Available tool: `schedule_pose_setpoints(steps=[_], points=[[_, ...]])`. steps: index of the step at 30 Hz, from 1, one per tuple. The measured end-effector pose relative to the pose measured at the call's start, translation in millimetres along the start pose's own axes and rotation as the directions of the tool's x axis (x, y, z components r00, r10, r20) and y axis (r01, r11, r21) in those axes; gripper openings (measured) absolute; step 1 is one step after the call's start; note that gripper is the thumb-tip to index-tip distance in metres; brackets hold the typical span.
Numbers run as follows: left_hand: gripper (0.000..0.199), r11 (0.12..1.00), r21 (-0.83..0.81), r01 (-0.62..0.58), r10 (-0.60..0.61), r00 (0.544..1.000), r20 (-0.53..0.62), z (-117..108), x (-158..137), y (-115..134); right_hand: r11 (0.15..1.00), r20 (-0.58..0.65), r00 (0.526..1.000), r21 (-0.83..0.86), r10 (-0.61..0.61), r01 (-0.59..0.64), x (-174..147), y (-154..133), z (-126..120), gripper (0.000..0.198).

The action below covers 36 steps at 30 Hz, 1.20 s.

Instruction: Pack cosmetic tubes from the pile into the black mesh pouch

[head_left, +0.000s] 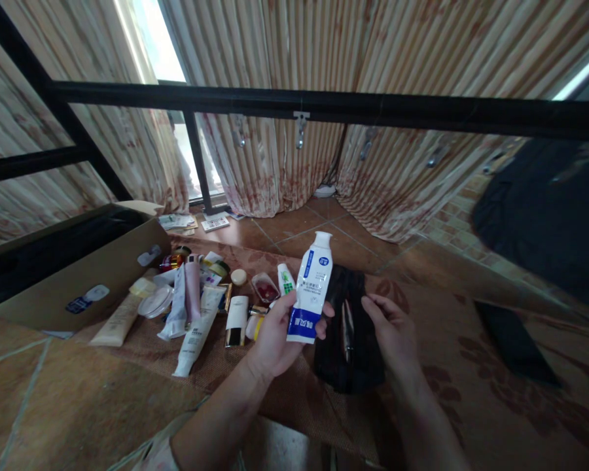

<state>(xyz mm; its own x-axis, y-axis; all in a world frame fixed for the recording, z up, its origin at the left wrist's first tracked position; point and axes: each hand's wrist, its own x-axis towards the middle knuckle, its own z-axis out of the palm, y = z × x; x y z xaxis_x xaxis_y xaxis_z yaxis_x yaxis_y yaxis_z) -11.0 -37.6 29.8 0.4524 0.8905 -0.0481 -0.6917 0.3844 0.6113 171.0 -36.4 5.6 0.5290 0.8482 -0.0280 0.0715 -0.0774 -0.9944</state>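
My left hand (277,337) is closed around a white and blue toothpaste tube (314,281), held with its white cap up and its printing upside down. Beneath it lies a black zip pouch (356,369), its top partly open with something shiny showing in the gap. With thumb and fingers together, my right hand (392,327) pinches the pouch's right edge. Left of my hands are a small white and green tube (285,280), a white bottle with a gold and black base (236,320) and a long white tube (199,330).
A cardboard box (122,261) with black material inside stands at the left. Beside it lie a beige tube (122,320), a pink tube (192,288) and several jars. A dark flat object (515,340) rests on the brown patterned cloth (436,320) at right. A black rail (334,108) crosses before curtains.
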Motion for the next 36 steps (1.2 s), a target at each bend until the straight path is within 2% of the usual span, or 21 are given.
schedule_pose_setpoints(steps=[5,12,21,36], points=[[0.038,0.998,-0.060,-0.029,0.031,0.999,0.037,0.8,-1.7,3.0,1.000,-0.016,1.000,-0.011,-0.001,0.001,-0.2,1.0,0.0,0.037],[0.038,0.998,-0.060,-0.007,0.009,0.999,0.034,0.6,-2.8,4.3,1.000,0.020,1.000,-0.015,-0.024,0.025,0.8,3.7,-1.2,0.038],[0.033,0.992,-0.119,0.037,-0.038,0.999,-0.004,-0.7,-3.2,6.4,1.000,-0.006,1.000,-0.013,0.005,-0.005,0.0,2.0,0.1,0.039],[0.029,0.984,-0.164,0.063,-0.058,0.998,0.039,-3.9,2.2,2.7,1.000,-0.008,1.000,-0.029,0.007,-0.007,-1.7,-1.9,0.4,0.035]])
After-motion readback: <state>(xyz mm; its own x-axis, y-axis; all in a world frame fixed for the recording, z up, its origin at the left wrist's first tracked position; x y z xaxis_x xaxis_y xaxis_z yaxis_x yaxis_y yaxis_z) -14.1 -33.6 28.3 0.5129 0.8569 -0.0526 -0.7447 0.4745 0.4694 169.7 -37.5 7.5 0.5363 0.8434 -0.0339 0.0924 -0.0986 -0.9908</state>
